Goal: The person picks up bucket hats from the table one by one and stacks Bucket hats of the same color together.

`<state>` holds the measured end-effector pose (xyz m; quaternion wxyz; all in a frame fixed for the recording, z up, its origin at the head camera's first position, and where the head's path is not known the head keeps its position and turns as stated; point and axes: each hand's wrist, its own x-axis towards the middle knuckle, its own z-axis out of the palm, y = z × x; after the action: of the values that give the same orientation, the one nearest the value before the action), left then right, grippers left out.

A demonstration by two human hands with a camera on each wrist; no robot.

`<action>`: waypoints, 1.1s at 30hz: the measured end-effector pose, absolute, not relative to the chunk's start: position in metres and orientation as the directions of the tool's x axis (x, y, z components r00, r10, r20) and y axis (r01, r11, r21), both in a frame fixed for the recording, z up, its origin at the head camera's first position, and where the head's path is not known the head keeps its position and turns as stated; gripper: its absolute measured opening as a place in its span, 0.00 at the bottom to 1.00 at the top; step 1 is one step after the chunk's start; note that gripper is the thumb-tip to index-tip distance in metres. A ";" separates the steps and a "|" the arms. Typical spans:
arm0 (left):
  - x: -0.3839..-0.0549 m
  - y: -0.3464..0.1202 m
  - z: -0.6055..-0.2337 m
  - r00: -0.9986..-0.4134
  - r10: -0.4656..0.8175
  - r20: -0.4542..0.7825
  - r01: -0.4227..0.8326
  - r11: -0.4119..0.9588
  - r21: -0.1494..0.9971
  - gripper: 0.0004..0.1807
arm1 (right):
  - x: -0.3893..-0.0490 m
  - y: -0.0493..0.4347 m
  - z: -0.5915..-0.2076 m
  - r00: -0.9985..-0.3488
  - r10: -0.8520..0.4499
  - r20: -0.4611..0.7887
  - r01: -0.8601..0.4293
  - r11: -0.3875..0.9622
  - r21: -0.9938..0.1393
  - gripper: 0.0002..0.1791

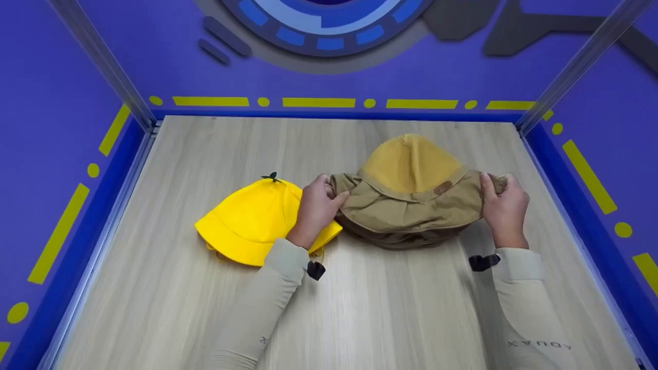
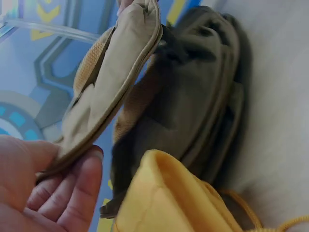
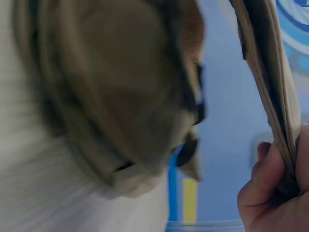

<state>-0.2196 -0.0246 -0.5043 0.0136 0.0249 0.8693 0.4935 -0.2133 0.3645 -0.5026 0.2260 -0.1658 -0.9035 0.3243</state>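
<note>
Both hands hold a khaki brimmed hat [image 1: 411, 210] with a mustard, mesh-like crown [image 1: 406, 164] and a small brown patch. My left hand [image 1: 316, 208] pinches the left end of its brim between thumb and fingers. At the opposite end, my right hand [image 1: 506, 205] grips the brim. Below the raised brim, more khaki fabric [image 2: 188, 96] in several layers shows in the left wrist view; the same layered fabric [image 3: 125, 82] is blurred in the right wrist view. A yellow bucket hat [image 1: 252, 221] with a green sprout on top lies beside and partly behind my left hand.
The wood-grain table [image 1: 169, 288] lies between blue panels [image 1: 329, 85] with yellow markings. Metal posts [image 1: 581, 67] stand at the back corners. A yellow cord [image 2: 251, 208] trails from the yellow hat onto the table.
</note>
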 end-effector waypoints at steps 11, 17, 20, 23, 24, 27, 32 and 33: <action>-0.220 -0.012 -0.516 -0.995 0.062 0.080 0.098 0.788 0.608 0.29 | -0.227 0.369 -0.540 -0.934 0.335 0.125 0.217 0.810 -0.544 0.25; -0.222 -0.009 -0.525 -0.989 0.067 0.133 0.125 0.855 0.503 0.28 | -0.231 0.368 -0.550 -0.940 0.332 0.083 0.242 0.818 -0.522 0.24; -0.223 -0.009 -0.527 -0.990 0.064 0.125 0.118 0.859 0.497 0.28 | -0.232 0.365 -0.550 -0.936 0.347 0.059 0.270 0.814 -0.515 0.24; -0.223 -0.011 -0.527 -0.993 0.055 0.102 0.101 0.847 0.522 0.29 | -0.232 0.362 -0.546 -0.930 0.365 0.041 0.294 0.805 -0.516 0.26; -0.223 -0.012 -0.526 -0.994 0.054 0.095 0.097 0.837 0.539 0.30 | -0.232 0.360 -0.545 -0.928 0.372 0.039 0.298 0.799 -0.523 0.27; -0.220 -0.018 -0.522 -0.994 0.053 0.096 0.100 0.796 0.597 0.34 | -0.233 0.353 -0.541 -0.912 0.402 0.081 0.298 0.784 -0.544 0.26; -0.207 -0.029 -0.511 -0.982 0.079 0.174 0.175 0.737 0.653 0.28 | -0.230 0.327 -0.528 -0.874 0.382 0.301 0.167 0.817 -0.551 0.25; -0.203 -0.031 -0.508 -0.978 0.080 0.195 0.190 0.733 0.653 0.24 | -0.228 0.320 -0.524 -0.870 0.344 0.355 0.103 0.829 -0.550 0.25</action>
<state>-0.2035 -0.0314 -0.5078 -0.0768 0.0727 0.9277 0.3581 -0.2276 0.3201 -0.5239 0.2254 -0.1202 -0.9293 0.2666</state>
